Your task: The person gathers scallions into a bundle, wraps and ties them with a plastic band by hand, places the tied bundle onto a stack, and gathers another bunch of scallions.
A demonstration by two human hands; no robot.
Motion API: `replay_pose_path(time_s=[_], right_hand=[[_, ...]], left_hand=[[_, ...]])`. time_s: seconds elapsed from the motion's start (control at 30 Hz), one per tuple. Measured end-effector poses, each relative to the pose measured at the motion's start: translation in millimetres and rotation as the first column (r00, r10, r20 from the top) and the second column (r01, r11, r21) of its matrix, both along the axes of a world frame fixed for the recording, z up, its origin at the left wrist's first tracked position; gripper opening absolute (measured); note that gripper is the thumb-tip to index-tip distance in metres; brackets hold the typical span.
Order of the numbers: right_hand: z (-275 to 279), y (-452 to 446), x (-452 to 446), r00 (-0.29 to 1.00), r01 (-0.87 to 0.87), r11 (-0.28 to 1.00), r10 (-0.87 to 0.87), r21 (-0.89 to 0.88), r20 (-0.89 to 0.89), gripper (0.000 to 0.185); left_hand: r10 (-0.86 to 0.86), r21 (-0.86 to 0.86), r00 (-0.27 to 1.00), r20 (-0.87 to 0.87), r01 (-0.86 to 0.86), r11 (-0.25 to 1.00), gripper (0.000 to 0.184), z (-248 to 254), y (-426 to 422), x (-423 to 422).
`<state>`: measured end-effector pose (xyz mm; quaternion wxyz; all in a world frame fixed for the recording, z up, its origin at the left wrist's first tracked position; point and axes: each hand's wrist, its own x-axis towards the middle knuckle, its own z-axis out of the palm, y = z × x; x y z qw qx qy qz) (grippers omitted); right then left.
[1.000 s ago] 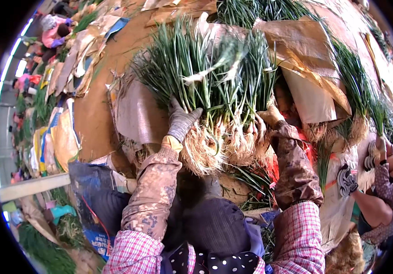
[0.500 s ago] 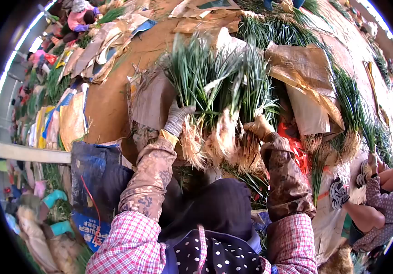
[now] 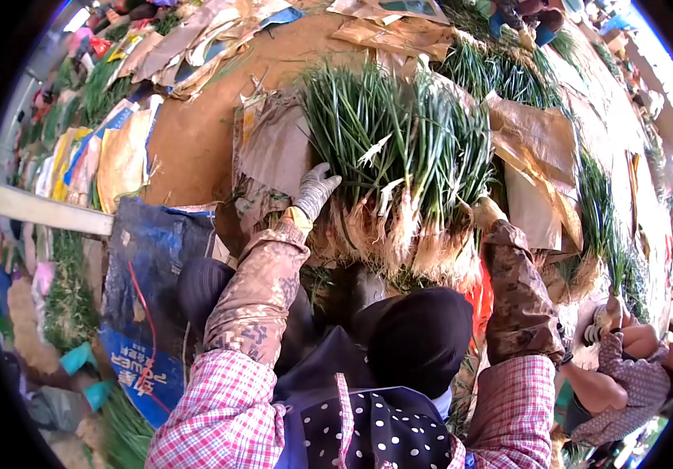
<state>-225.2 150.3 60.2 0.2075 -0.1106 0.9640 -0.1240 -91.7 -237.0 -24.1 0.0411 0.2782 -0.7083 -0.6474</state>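
A wide bundle of green leafy plants (image 3: 399, 133) with pale stringy roots lies in front of me, leaves pointing away and roots toward my knees. At its left edge, my left hand (image 3: 316, 191), in a grey glove, rests against the lower stems with its fingers apart. My right hand (image 3: 488, 211), in a dirty light glove, is at the right edge beside the stems; its fingers are partly hidden, and whether it grips any is unclear. Brown sacking (image 3: 278, 148) lies left of the bundle.
Folded brown sacks (image 3: 536, 156) lie on the right, beside more green plants (image 3: 596, 203). A person (image 3: 626, 371) sits at the lower right. A blue sack (image 3: 145, 313) is by my left knee, near a pale bar (image 3: 47, 209). Other people sit at the far edges.
The plants have spread into a wider, more even row. My hands have moved farther apart, and the left fingers have opened. The view has shifted, and surrounding sacks appear farther right.
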Motion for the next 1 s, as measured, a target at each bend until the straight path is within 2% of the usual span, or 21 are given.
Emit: replay_pose_path(time_s=[0.07,0.2,0.27,0.33,0.37,0.43,0.5,0.57,0.6,0.63,0.67,0.7,0.77,0.8,0.87,0.9,0.93,1.0], right_hand=[[58,-20,17,0.999,-0.039,0.999,0.039,0.024,-0.012,0.035],[170,-75,62,0.994,-0.098,0.995,0.097,-0.017,-0.058,0.021],[143,-60,35,0.984,-0.177,0.975,0.175,-0.138,-0.022,0.02],[146,-88,42,0.974,-0.226,0.974,0.226,-0.009,0.018,0.022],[123,-92,36,0.96,-0.279,0.96,0.277,-0.036,-0.043,0.024],[78,-102,26,0.913,-0.386,0.92,0.369,-0.071,-0.174,0.031],[59,-127,33,0.949,-0.278,0.945,0.298,0.172,-0.102,0.044],[68,-153,64,0.987,-0.135,0.94,0.1,0.314,0.124,0.058],[23,-137,58,0.984,-0.166,0.962,0.148,0.218,0.098,0.047],[-22,-121,53,0.978,-0.204,0.971,0.196,0.123,0.072,0.038],[-18,-114,90,0.996,-0.045,0.991,0.054,-0.126,0.074,0.032],[-32,-102,125,0.995,-0.094,0.94,0.096,-0.327,-0.01,0.028],[-16,-94,205,0.98,-0.194,0.875,0.154,-0.443,-0.124,0.027],[32,-103,246,0.969,-0.238,0.896,0.196,-0.376,-0.148,0.033],[62,-108,290,0.978,-0.152,0.862,0.2,-0.483,0.051,0.036],[68,-108,300,0.945,-0.107,0.916,0.214,-0.386,0.246,0.041],[82,-111,304,0.904,-0.093,0.93,0.228,-0.354,0.361,0.051],[75,-111,292,0.876,-0.056,0.924,0.227,-0.378,0.426,0.06]], left_hand=[[0.008,0.188,0.999,-0.033,-0.001,0.982,0.057,19,0,12],[-0.037,0.179,0.995,-0.092,0.053,0.982,0.054,70,-2,49],[-0.033,0.175,0.972,-0.231,0.074,0.982,0.052,56,-8,68],[0.01,0.204,0.951,-0.308,0.056,0.977,0.051,63,-2,97],[-0.068,0.111,0.953,-0.295,0.105,0.988,0.049,69,-1,115],[-0.033,0.131,0.96,-0.277,0.072,0.989,0.046,84,16,151],[-0.001,0.177,0.97,-0.244,0.046,0.983,0.044,106,38,186],[-0.006,0.245,0.973,-0.231,0.064,0.967,0.042,120,56,210],[-0.027,0.233,0.975,-0.221,0.08,0.969,0.039,100,61,216],[-0.06,0.253,0.979,-0.194,0.109,0.961,0.038,103,66,219],[-0.091,0.281,0.982,-0.166,0.135,0.95,0.036,106,75,221],[-0.084,0.349,0.986,-0.145,0.13,0.928,0.033,98,87,218],[-0.128,0.285,0.964,-0.232,0.193,0.939,0.026,92,108,211],[-0.151,0.245,0.95,-0.272,0.22,0.944,0.023,88,116,209],[-0.166,0.535,0.984,-0.064,0.174,0.827,0.015,74,130,208],[-0.211,0.441,0.974,-0.077,0.224,0.869,0.013,87,127,211],[-0.173,0.568,0.979,-0.106,0.202,0.798,0.014,94,126,217],[-0.101,0.44,0.992,-0.078,0.125,0.889,0.013,97,124,224]])
